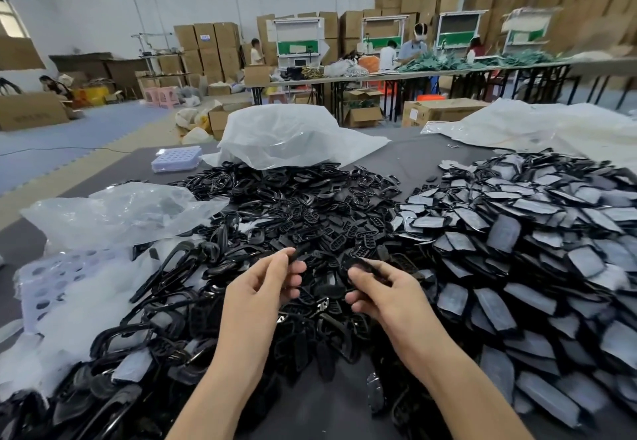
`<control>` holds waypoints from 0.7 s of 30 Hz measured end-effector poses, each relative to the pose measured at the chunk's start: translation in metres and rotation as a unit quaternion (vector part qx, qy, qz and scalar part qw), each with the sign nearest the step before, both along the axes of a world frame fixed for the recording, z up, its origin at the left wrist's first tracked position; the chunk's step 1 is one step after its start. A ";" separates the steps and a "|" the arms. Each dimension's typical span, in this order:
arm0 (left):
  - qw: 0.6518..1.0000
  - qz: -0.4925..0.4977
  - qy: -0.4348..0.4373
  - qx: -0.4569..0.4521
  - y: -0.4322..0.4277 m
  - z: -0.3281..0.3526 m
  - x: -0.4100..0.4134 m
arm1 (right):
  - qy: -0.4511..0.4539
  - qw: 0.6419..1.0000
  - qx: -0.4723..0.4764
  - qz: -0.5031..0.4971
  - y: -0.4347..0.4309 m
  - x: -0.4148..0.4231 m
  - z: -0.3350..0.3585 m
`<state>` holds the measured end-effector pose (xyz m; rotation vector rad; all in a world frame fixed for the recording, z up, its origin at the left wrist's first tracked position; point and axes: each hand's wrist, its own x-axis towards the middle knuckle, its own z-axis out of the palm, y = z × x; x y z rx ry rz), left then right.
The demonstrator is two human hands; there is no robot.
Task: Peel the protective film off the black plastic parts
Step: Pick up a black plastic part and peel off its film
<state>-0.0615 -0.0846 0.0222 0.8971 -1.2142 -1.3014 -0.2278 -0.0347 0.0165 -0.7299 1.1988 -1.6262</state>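
Bags (113, 212) of clear plastic and a lilac tray (44, 281) lie well left of the left hand (269, 284), with looped black frames (172, 267) heaped between. That hand pinches a thin dark strip (297, 253) between thumb and forefinger, just above its knuckles; whether the strip is film or a small piece cannot be told. Its other fingers curl loosely. Just right of it, apart from the strip, the right hand (386, 291) grips a black part (360, 265) between thumb and fingertips, over a heap (310, 205) of bare parts that lies beyond and beneath both hands. Well right of the right hand spreads a pile (517, 233) of parts with grey film on them.

Film would probably tear if pulled sharply or from a poor corner, leaving a scrap stuck on. A loose grip could drop the part into the heap below, where it would be lost among look-alikes. A peeled part tossed rightward would mix with the unpeeled pile.

The part's long axis runs roughly across the view, from the left hand's side to the right hand's palm, dipping slightly rightward. Its free, rounded end points left toward the strip. Its broad face seems turned up, though blur hides detail.
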 end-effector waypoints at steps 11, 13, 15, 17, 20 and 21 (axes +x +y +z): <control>0.942 0.029 -0.272 -0.196 0.017 -0.014 -0.013 | 0.038 0.998 -0.031 0.033 0.000 0.010 -0.005; 0.899 0.017 -0.356 -0.254 0.020 -0.016 -0.013 | 0.023 0.998 -0.040 0.042 0.002 0.009 -0.003; 0.880 0.011 -0.392 -0.268 0.021 -0.019 -0.013 | 0.015 0.998 -0.046 0.040 0.002 0.010 -0.001; 0.894 0.020 -0.364 -0.259 0.021 -0.022 -0.014 | 0.031 0.998 -0.050 0.027 0.002 0.011 -0.001; 0.951 0.049 -0.242 -0.188 0.023 -0.016 -0.017 | 0.046 0.998 -0.050 0.011 0.002 0.011 -0.003; 0.968 0.052 -0.190 -0.156 0.022 -0.014 -0.018 | 0.046 0.998 -0.050 0.011 0.002 0.012 -0.004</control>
